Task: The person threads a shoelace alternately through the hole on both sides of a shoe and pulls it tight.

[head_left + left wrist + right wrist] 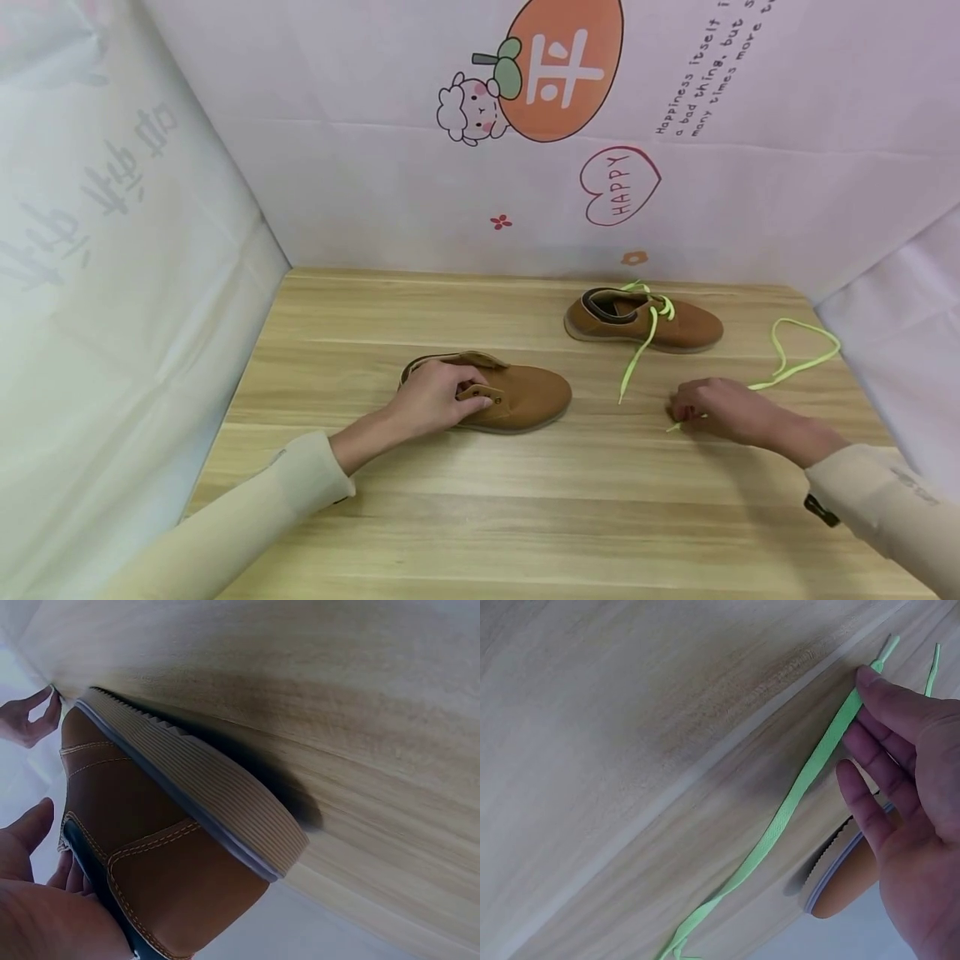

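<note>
On the pale pink cloth wall (pixel 360 192), upper middle, a red-lined heart (pixel 621 185) says "HAPPY" and a round orange fruit (pixel 562 71) says "平". Small black words (pixel 708 71), upper right, start "Happiness itself", "a bad thing, but", "many times more". Faint grey writing (pixel 114 179), upper left, is unreadable.

My left hand (pixel 433 393) and right hand (pixel 720 410) pinch, well apart from each other.
My left arm (pixel 240 517) reaches in from the near left, its thumb (pixel 472 407) set opposite bent fingers (pixel 468 375); my right arm (pixel 881 504) slants in from the near right, thumb tip meeting forefinger, the other fingers (pixel 864 806) loosely curved.
</note>
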`<action>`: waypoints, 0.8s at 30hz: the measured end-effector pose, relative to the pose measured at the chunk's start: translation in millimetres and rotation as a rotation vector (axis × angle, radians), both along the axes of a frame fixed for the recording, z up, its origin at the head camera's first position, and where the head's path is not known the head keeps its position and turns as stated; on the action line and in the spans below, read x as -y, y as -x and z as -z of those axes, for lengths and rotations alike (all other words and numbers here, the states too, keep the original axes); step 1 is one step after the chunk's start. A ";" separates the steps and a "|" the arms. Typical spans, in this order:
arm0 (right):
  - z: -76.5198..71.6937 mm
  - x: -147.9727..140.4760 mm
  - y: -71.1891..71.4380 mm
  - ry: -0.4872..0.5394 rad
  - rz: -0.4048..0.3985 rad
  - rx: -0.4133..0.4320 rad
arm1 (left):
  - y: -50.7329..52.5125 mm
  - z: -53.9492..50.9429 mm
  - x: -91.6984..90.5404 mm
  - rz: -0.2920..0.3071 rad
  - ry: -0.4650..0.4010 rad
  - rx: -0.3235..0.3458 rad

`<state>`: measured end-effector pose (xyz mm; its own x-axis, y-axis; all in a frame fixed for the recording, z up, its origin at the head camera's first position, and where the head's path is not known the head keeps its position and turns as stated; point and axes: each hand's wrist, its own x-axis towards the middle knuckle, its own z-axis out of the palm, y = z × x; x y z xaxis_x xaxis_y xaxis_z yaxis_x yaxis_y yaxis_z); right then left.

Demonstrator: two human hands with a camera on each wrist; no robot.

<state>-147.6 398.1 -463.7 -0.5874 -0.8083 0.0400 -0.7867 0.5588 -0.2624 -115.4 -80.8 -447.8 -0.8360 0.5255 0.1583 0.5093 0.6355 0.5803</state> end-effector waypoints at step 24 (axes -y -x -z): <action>-10.7 70.4 -15.0 0.204 0.161 -0.002 | 2.3 -1.4 -8.2 -0.071 -0.017 0.085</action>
